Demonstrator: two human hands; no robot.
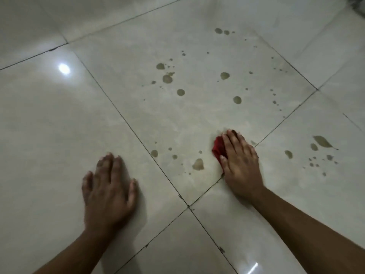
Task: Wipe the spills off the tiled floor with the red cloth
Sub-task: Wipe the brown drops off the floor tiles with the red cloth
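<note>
The red cloth (218,150) lies bunched on the tiled floor (49,125), near the lower right edge of the middle tile, and most of it is hidden under the right hand (240,163). That hand lies flat on top of it, fingers straight and close together, pressing it to the tile; only a red fold shows past the thumb side. Just left of the cloth sits a brownish puddle (198,164) with smaller drops around it. More spills (167,78) dot the far half of the same tile, and another cluster (322,142) marks the tile to the right. The left hand (108,186) rests palm down on the next tile to the left, fingers spread, holding nothing; it looks a little blurred, so I can't make out the fingertips clearly. A bright light reflection (64,68) shines on the glossy tile beyond it. Dark grout lines (128,123) cross between the tiles. No writing or label shows anywhere.
</note>
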